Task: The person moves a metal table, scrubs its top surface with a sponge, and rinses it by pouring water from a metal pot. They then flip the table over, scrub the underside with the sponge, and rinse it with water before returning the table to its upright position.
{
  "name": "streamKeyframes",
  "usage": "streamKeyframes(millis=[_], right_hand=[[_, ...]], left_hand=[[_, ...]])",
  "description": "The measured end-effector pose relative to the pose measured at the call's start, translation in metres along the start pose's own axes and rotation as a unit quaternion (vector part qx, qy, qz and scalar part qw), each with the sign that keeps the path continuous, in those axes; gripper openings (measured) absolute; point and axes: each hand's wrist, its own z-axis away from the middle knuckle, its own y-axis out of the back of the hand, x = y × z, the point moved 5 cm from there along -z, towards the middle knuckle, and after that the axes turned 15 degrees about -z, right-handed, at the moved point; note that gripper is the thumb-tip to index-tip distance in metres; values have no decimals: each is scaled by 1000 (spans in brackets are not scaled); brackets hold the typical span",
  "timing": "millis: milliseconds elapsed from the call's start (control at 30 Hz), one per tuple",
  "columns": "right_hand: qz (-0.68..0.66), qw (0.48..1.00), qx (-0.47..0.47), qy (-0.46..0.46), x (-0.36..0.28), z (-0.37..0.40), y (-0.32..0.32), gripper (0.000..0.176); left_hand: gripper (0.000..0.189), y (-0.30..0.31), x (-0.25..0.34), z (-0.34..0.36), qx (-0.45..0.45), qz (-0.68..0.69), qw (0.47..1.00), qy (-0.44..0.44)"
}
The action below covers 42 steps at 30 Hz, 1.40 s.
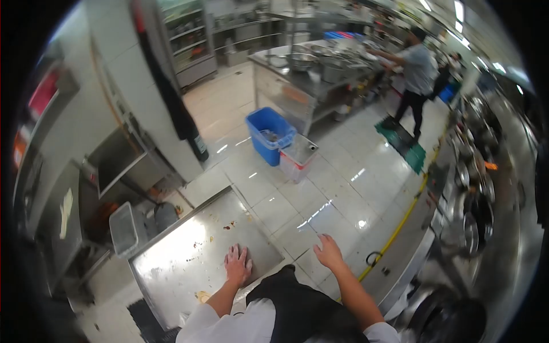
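My left hand (238, 264) lies flat on the steel table (183, 257) in the lower middle of the frame, palm down and fingers spread, close to the table's right-hand edge. It grips nothing. A few food scraps (229, 226) and smears dot the tabletop above and to the left of the hand.

My right hand (329, 251) hangs open over the tiled floor (320, 188), just right of the table's corner. Its fingers are loosely splayed and empty, touching nothing. A yellow hose (403, 220) runs across the floor further right.

I see a grey plastic tub (123, 228) left of the table. Towards the upper middle, well apart from both hands, a blue bin (269, 134) stands just beside a lidded container (297, 157). At the upper right another person (417, 71) stands on a green mat (406, 146), reaching to a counter of pots (311, 66).
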Motion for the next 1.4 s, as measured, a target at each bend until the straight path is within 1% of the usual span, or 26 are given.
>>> streamKeyframes(millis=[67,167,233,333,400,467,500,533,567,600,633,667,700,733,800,833,900,1000,1033,1067,1100,1133,1200,1267,1333,1400], right_hand=[[6,997,-56,58,-22,-43,-9,47],[19,976,-164,140,-67,-100,-40,45],[2,946,-193,261,-91,-125,-65,42],[7,885,-323,334,-124,-144,-116,39],[-6,837,-359,412,-152,-144,-145,36],[-9,774,-439,456,-170,-134,-173,36],[-18,739,-472,480,-178,-125,-187,36],[-15,710,-505,491,-182,-116,-199,36],[-15,677,-533,507,-187,-106,-210,37],[-17,646,-557,522,-191,-95,-223,38],[-14,621,-580,527,-195,-84,-235,38],[-16,578,-590,563,-197,-69,-245,39],[-19,536,-597,597,-197,-54,-253,41],[-15,517,-610,600,-194,-41,-262,41],[19,458,-628,629,-189,-13,-279,44],[24,448,-631,633,-188,-3,-287,44],[38,409,-600,687,-187,19,-302,48],[14,397,-590,703,-191,39,-329,51],[32,389,-593,704,-189,42,-334,51],[37,383,-579,719,-190,45,-338,51],[36,376,-563,735,-194,50,-345,51],[48,366,-566,737,-196,56,-349,51],[76,379,-557,735,-196,59,-350,51],[107,373,-558,734,-194,57,-357,52],[116,375,-562,728,-191,56,-361,53],[117,363,-562,734,-187,52,-366,56]], left_hand=[[56,2,4,-7,11,8,1000,5],[60,-4,10,-17,12,7,998,58],[61,-12,17,-27,5,14,995,96],[57,2,26,-39,43,21,986,159],[55,2,26,-43,53,29,971,230],[44,-11,29,-37,81,138,943,292],[44,-8,35,-25,84,145,926,337],[39,13,39,-3,181,138,863,450],[35,31,48,21,272,120,780,551],[35,38,59,39,271,116,757,583],[34,45,74,69,305,58,676,669],[32,46,93,98,331,-2,586,740],[31,27,111,121,336,8,526,781],[30,-2,129,143,341,19,466,816],[28,-65,168,176,301,56,416,856],[28,-83,185,186,303,59,405,860],[26,-131,210,199,224,223,326,891],[24,-183,221,197,205,266,325,884],[24,-201,218,194,197,290,344,871],[24,-220,216,188,197,308,332,870],[23,-238,206,182,183,327,353,857],[23,-259,194,178,169,345,375,844],[23,-300,165,169,180,383,365,829],[23,-339,124,151,146,404,410,805],[23,-370,80,132,162,417,442,777],[24,-417,37,96,225,396,477,752]])
